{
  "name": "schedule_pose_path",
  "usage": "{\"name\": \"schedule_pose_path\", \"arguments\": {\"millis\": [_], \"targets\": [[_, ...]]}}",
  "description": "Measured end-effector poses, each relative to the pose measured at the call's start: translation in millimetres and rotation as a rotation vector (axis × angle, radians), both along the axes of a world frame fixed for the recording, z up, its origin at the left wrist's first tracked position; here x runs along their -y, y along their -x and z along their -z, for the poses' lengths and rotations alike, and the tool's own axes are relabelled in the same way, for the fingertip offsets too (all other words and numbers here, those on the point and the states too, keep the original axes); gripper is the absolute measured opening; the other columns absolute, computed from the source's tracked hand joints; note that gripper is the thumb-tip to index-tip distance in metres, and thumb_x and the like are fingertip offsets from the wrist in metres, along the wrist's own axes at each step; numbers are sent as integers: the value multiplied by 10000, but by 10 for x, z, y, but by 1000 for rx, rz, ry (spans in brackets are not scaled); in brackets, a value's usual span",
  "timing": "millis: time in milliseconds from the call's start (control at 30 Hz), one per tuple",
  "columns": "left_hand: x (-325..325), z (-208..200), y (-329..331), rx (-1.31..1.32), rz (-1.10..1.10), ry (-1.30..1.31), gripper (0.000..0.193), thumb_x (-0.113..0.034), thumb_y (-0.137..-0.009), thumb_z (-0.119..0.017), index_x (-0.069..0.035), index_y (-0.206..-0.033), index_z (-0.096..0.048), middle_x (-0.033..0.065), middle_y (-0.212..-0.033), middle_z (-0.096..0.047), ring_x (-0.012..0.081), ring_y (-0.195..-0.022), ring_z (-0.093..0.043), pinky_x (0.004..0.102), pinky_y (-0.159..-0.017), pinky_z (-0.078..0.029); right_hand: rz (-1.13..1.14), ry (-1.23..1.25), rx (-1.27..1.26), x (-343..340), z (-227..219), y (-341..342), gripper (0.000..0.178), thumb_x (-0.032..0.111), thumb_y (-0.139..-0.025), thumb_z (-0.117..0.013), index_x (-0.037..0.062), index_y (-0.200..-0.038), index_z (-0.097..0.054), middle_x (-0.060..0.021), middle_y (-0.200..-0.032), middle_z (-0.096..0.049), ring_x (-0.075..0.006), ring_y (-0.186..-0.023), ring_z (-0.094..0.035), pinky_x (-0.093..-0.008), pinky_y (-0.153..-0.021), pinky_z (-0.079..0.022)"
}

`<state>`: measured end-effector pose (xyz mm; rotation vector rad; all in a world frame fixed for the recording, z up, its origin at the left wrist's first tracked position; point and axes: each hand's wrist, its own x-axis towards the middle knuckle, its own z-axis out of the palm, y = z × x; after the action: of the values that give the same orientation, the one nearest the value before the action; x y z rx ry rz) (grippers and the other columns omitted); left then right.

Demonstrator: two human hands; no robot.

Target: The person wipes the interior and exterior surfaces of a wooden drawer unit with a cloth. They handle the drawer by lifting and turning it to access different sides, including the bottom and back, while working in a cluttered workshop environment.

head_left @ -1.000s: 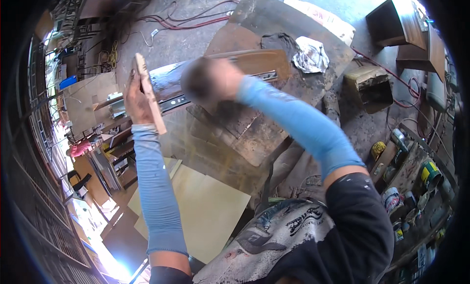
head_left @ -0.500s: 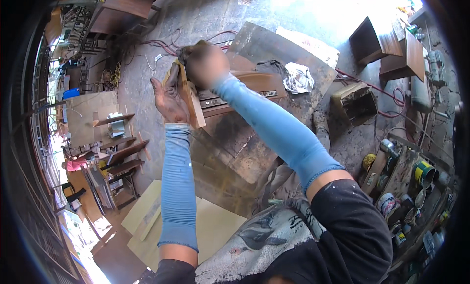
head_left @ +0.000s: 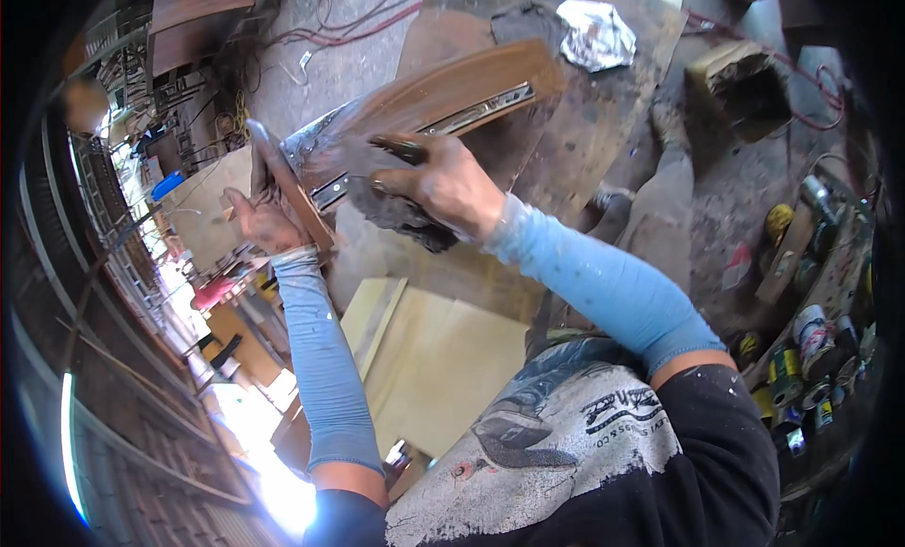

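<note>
A brown wooden drawer (head_left: 443, 81) with a metal slide rail (head_left: 485, 109) along its side lies tilted in front of me. My left hand (head_left: 269, 217) grips its end panel (head_left: 300, 194), the thumb on the near side and the other fingers along the panel's edge. In my right hand (head_left: 454, 184) is a dark, dirty rag (head_left: 401, 212), bunched under the fingers beside the drawer's rail side. The rag's underside is hidden, and whether it touches the wood I cannot tell. Dark stains cover both hands.
Behind the drawer lie a dark cloth (head_left: 533, 25) and a crumpled silvery sheet (head_left: 599, 35). An open, stained container (head_left: 745, 90) stands at far right, near a red hose (head_left: 830, 85). Several cans (head_left: 784, 375) crowd the right side. Pale boards (head_left: 452, 368) lie close to me.
My right hand has come from the panel's top edge down toward me and to the drawer's side, showing the rag. The drawer has turned, and the whole view has shifted.
</note>
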<state>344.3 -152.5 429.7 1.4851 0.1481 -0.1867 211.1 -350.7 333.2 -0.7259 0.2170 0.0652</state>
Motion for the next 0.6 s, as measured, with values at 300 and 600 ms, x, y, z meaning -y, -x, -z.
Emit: {"name": "schedule_pose_path", "arguments": {"millis": [300,600], "targets": [[-147,-48,132,-67,189,95,624,-414,-1011,-374,52,-1425,-353,224,-1467,-357,299,-1300,-428,449,-1083,-369,166,356,91,-927,-200,-971,464,211,-815,-593,-53,-1197,-597,-288,-882,-653,-344,-713,-679,-396,-675,-555],[68,5,192,63,-206,-335,690,-505,-990,-330,30,-1426,-337,265,-1411,-401,359,-1279,-439,483,-1111,-335,-94,98,65,-574,-252,-48,466,115,-854,-527,-34,-1296,-528,-305,-917,-640,-357,-800,-675,-381,-759,-538]]}}
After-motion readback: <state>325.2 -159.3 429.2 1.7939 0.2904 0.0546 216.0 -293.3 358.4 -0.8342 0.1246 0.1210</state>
